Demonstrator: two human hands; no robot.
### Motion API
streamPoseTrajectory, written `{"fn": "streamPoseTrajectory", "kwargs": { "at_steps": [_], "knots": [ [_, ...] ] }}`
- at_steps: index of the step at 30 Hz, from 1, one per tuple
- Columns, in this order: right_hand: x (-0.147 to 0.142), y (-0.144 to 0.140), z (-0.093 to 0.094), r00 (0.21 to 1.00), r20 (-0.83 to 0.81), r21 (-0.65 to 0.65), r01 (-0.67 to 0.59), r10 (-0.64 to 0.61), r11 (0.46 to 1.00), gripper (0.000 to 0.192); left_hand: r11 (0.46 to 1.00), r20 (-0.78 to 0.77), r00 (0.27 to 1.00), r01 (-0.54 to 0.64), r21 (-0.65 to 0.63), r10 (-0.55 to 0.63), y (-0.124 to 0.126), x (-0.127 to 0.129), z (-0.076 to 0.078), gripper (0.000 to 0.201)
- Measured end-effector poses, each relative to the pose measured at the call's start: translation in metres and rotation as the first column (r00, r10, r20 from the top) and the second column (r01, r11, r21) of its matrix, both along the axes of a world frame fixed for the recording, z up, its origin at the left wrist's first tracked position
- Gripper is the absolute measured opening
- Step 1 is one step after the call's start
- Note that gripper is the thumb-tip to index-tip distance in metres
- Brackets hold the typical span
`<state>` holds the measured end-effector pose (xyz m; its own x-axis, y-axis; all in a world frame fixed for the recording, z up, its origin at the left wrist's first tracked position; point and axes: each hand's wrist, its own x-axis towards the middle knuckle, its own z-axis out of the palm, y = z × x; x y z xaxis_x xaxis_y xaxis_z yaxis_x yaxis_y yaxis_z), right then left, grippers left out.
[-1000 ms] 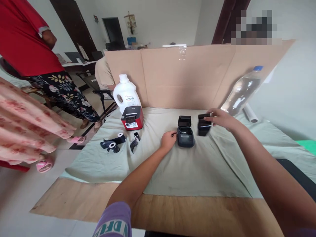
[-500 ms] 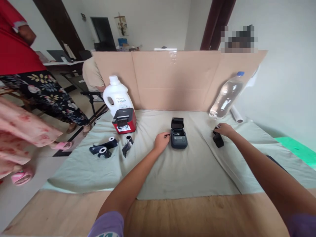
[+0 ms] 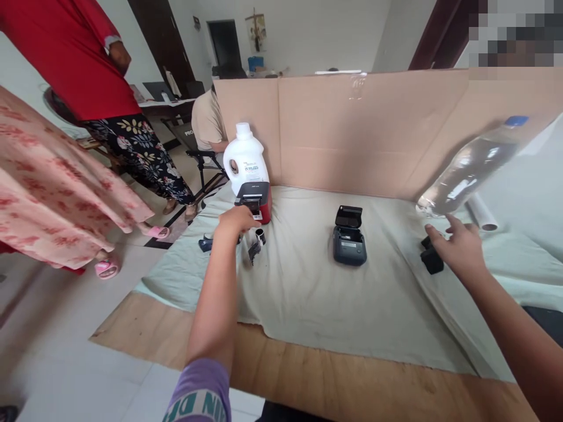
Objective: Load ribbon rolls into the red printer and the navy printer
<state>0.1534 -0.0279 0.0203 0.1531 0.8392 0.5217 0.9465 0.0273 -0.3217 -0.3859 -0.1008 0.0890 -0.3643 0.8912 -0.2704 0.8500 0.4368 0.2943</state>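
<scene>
My left hand is over the paper rolls, in front of a red-and-black printer. Its back faces me and hides most of its fingers, so its grip cannot be made out. Just right of it stands a small roll with a torn dark strip hanging from it. A dark strip shows on the other side; my hand and forearm cover the other rolls. My right hand is open with fingers apart, beside a small black block-shaped object. Between my hands sits a dark portable printer, its lid raised.
A white jug stands behind the red-and-black printer. A clear bottle leans against the cardboard screen, near a white tube. A dark flat item lies at the right. People stand and sit at the left.
My left hand has left the portable printer's side and swung left to the rolls. My right hand has lifted off the black object with its fingers spread. The view has turned left.
</scene>
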Motion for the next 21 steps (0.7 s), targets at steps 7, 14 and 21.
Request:
{"fn": "streamPoseTrajectory", "kwargs": {
  "at_steps": [7, 14, 21],
  "knots": [
    [-0.066, -0.030, -0.017, 0.956, -0.114, 0.006, -0.271, 0.269, 0.963, 0.052, 0.997, 0.205, 0.977, -0.054, -0.051, 0.063, 0.001, -0.039, -0.021, 0.028],
    [-0.114, -0.054, -0.020, 0.871, -0.158, 0.017, -0.469, 0.465, 0.883, 0.042, 0.972, -0.010, 0.976, -0.215, 0.089, 0.217, -0.021, -0.077, -0.018, 0.030],
    [-0.134, -0.060, -0.035, 0.822, -0.230, 0.002, -0.535, 0.522, 0.845, 0.038, 0.985, 0.079, 0.982, -0.171, 0.003, 0.170, -0.018, -0.088, -0.045, 0.050]
  ]
}}
